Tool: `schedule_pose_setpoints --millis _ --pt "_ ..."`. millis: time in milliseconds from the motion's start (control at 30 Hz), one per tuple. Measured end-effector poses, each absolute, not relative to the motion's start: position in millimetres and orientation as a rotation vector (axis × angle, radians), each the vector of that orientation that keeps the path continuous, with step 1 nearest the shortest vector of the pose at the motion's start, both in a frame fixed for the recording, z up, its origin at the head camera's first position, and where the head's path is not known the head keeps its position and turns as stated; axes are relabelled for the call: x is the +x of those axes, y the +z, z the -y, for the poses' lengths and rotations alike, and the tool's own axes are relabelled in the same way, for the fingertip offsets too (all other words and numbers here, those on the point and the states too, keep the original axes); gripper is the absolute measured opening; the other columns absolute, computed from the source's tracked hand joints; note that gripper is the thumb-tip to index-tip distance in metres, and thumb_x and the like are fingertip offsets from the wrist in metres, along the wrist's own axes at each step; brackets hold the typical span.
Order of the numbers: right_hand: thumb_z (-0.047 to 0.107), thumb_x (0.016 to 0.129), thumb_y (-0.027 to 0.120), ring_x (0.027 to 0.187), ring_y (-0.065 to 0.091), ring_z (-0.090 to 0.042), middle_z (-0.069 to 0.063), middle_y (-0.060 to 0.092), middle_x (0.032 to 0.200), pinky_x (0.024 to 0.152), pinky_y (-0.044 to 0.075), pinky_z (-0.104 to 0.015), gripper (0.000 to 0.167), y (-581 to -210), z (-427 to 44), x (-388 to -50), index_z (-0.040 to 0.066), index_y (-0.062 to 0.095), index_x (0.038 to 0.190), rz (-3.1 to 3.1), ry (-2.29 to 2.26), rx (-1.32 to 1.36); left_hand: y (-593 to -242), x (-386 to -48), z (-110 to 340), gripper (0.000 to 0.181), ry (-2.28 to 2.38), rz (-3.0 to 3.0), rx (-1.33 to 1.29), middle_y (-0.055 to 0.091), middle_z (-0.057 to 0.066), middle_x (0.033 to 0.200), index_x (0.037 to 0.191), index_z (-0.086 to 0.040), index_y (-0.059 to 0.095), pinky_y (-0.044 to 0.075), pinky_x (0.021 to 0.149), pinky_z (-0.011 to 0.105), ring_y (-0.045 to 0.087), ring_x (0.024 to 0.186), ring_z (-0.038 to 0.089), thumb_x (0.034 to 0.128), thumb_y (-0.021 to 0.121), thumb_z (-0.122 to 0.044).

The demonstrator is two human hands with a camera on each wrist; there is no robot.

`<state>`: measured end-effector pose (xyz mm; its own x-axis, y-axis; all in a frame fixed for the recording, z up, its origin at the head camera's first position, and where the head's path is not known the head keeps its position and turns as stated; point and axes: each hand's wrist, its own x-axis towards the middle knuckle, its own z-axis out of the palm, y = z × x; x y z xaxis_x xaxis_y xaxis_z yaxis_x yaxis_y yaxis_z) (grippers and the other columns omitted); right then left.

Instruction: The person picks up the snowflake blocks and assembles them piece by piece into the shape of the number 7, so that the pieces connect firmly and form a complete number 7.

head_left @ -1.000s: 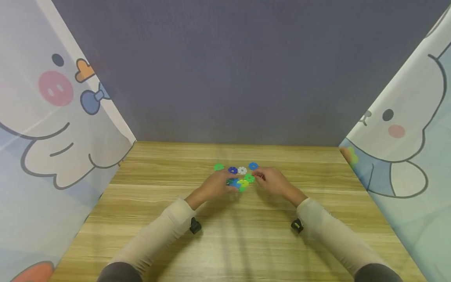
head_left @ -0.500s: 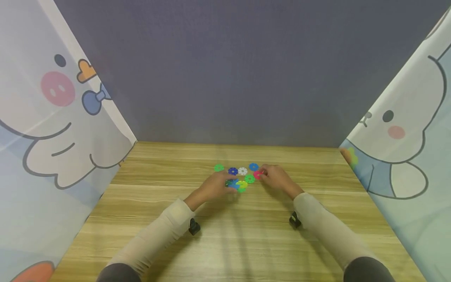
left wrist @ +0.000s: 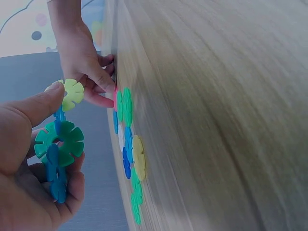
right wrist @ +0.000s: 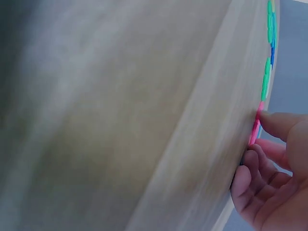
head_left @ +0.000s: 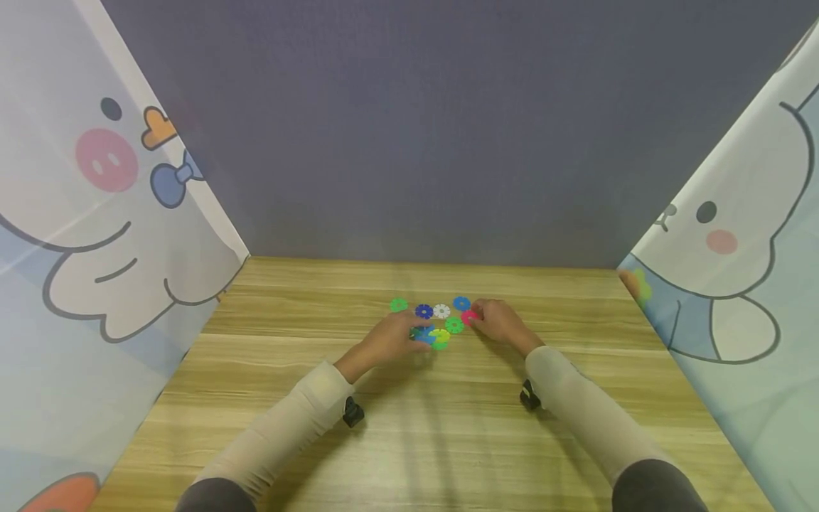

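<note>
My left hand [head_left: 387, 338] holds several notched plastic flower discs joined together above the table. In the left wrist view the thumb presses on the yellow disc [left wrist: 73, 94], with a green disc [left wrist: 72, 139] below it and a blue disc [left wrist: 58, 185] against the curled fingers. My right hand [head_left: 501, 320] is down at the tabletop. Its thumb and index finger pinch the edges of a pink disc [right wrist: 255, 126], which lies flat beside a loose green disc [head_left: 454, 325]. The other right fingers are curled.
Around the hands lie more flat discs: a blue one [head_left: 461, 304], a white one [head_left: 441, 311], a dark blue one [head_left: 424, 311] and a green one [head_left: 399, 304]. A grey panel [head_left: 409, 142] rises behind the wooden table [head_left: 448, 441], with cartoon-print sheets at both sides.
The right hand has shifted slightly right and the pink disc, not visible one second ago, now shows between its fingertips. My left hand has kept its place and its hold on the joined discs.
</note>
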<state>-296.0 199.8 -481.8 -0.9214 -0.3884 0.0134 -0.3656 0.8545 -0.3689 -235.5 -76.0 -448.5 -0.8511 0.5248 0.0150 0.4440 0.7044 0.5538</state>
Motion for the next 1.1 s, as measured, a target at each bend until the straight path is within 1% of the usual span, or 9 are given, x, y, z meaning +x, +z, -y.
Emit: schedule_pose_setpoints --millis 200,367,500,600,700,767,967,1100 --pt "0.023 0.098 0.068 0.106 0.071 -0.036 -0.019 0.075 0.112 0.094 0.059 -0.05 0.035 -484.8 -201.0 -298.1 -0.001 0.066 0.123 -2.954 -0.59 -0.576 -448.1 -235.4 76.3 0.054 0.825 -2.772 0.793 0.053 0.022 0.15 0.139 -0.012 0.063 0.043 0.117 0.054 0.047 0.143 0.039 0.0902 0.079 -0.029" --pt "0.023 0.095 0.073 0.101 0.071 -0.03 -0.014 0.075 0.108 0.089 0.06 -0.046 0.031 -485.3 -203.4 -298.8 0.004 0.066 0.118 -2.928 -0.65 -0.52 -448.2 -235.5 76.0 0.054 0.813 -2.778 0.795 0.053 0.021 0.15 0.138 -0.012 0.064 0.042 0.118 0.054 0.047 0.143 0.039 0.0903 0.079 -0.03" --pt "0.023 0.092 0.077 0.095 0.069 -0.026 -0.011 0.073 0.103 0.083 0.06 -0.043 0.031 -483.2 -205.6 -297.5 0.006 0.064 0.115 -2.924 -0.688 -0.49 -448.7 -235.6 75.8 0.053 0.805 -2.783 0.798 0.056 0.019 0.148 0.138 -0.013 0.064 0.043 0.117 0.052 0.048 0.142 0.038 0.0904 0.079 -0.031" --pt "0.021 0.092 0.076 0.085 0.064 -0.022 -0.008 0.068 0.095 0.074 0.056 -0.037 0.031 -482.0 -207.5 -296.1 0.005 0.061 0.113 -2.927 -0.69 -0.485 -447.9 -235.1 75.9 0.052 0.81 -2.786 0.8 0.058 0.016 0.146 0.137 -0.012 0.065 0.045 0.117 0.051 0.051 0.14 0.036 0.0902 0.079 -0.031" --pt "0.02 0.093 0.074 0.073 0.055 -0.018 -0.005 0.061 0.085 0.065 0.049 -0.031 0.028 -482.0 -209.0 -295.2 0.004 0.058 0.111 -2.935 -0.687 -0.495 -447.4 -234.7 76.3 0.052 0.812 -2.785 0.802 0.06 0.014 0.144 0.137 -0.012 0.065 0.045 0.116 0.05 0.052 0.139 0.035 0.0902 0.079 -0.031" --pt "0.019 0.094 0.073 0.069 0.052 -0.016 -0.004 0.06 0.081 0.062 0.045 -0.028 0.026 -482.6 -209.7 -294.5 0.003 0.059 0.109 -2.939 -0.71 -0.502 -447.7 -234.6 76.5 0.052 0.808 -2.784 0.806 0.061 0.014 0.144 0.137 -0.012 0.065 0.046 0.115 0.05 0.053 0.138 0.035 0.0905 0.079 -0.031" --pt "0.016 0.098 0.067 0.068 0.059 -0.013 -0.006 0.069 0.082 0.062 0.052 -0.027 0.024 -480.0 -211.5 -288.4 -0.003 0.063 0.114 -2.909 -0.848 -0.534 -449.5 -235.6 77.0 0.052 0.806 -2.774 0.809 0.06 0.013 0.144 0.137 -0.011 0.064 0.046 0.116 0.051 0.051 0.14 0.036 0.091 0.078 -0.03" --pt "0.013 0.101 0.062 0.063 0.061 -0.013 -0.006 0.069 0.079 0.058 0.053 -0.026 0.024 -474.8 -210.7 -281.1 -0.005 0.062 0.116 -2.815 -0.998 -0.531 -449.1 -235.3 77.7 0.052 0.805 -2.78 0.807 0.061 0.013 0.144 0.137 -0.012 0.065 0.044 0.117 0.052 0.049 0.142 0.037 0.0905 0.078 -0.031"
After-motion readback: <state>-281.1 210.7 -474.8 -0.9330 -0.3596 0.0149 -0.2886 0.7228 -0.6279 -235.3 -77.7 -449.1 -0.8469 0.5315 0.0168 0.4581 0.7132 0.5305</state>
